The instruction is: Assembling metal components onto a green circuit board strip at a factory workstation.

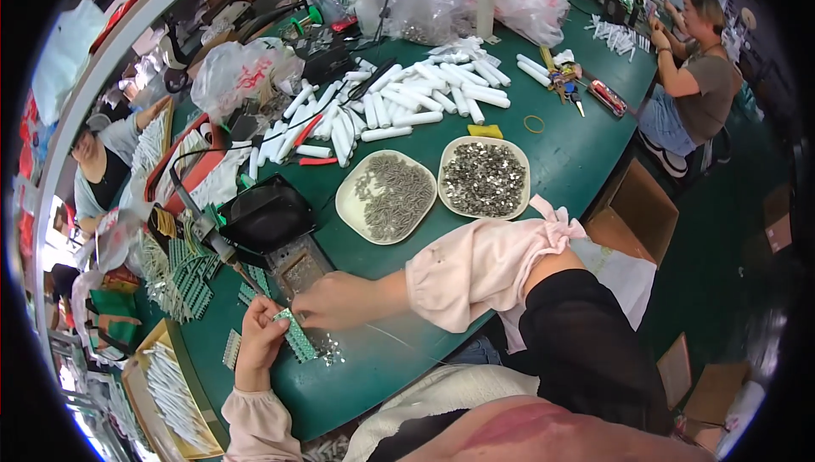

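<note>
My left hand [257,339] pinches one end of a narrow green circuit board strip [300,341] above the table. Close beside it, my right hand [340,301] is closed with its fingertips at the board's upper edge; what they grip is too small to make out. A soldering iron [222,248] slants down toward my left fingers, in front of a black hooded stand [267,210] with a metal base [299,267]. Small silver metal pieces [331,350] lie beside the board. A thin wire-like line [395,339] runs across the table right of my right hand.
Two cream dishes hold small springs [395,199] and shiny metal parts [484,177]. White tubes [407,97] are heaped behind them. More green boards [191,279] lie left, above a yellow tray [208,407] of white sticks. Co-workers sit left [106,165] and right [700,63].
</note>
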### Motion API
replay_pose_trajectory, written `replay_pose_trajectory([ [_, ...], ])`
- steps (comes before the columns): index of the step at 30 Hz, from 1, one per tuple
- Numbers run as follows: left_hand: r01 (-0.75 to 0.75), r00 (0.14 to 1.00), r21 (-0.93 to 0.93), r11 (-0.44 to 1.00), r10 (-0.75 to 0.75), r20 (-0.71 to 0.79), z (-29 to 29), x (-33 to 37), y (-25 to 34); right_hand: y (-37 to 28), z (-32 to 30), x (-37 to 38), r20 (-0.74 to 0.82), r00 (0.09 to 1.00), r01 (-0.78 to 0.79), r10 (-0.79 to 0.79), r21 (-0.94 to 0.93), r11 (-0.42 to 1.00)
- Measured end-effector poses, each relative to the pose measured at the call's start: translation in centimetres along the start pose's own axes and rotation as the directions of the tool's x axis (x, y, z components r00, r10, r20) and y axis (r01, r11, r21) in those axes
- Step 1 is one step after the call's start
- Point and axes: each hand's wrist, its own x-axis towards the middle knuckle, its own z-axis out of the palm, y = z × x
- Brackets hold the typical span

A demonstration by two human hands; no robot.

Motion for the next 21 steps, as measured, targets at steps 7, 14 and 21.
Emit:
replay_pose_trajectory([
  [7,0.047,0.997,-0.052,0.998,-0.043,0.062,-0.2,-0.1,-0.2,-0.5,-0.5,0.1,0.033,0.999,0.018,-0.018,0.007,1.000],
  [14,0.045,0.998,-0.081,0.996,-0.041,0.052,-0.2,-0.1,-0.4,-2.0,-4.4,2.4,0.398,0.851,-0.408,0.344,0.089,0.908],
  [21,0.031,0.997,-0.104,0.994,-0.024,0.067,0.2,-0.2,-0.1,-1.7,-7.5,3.9,0.744,0.560,-0.740,0.363,0.253,0.624],
])
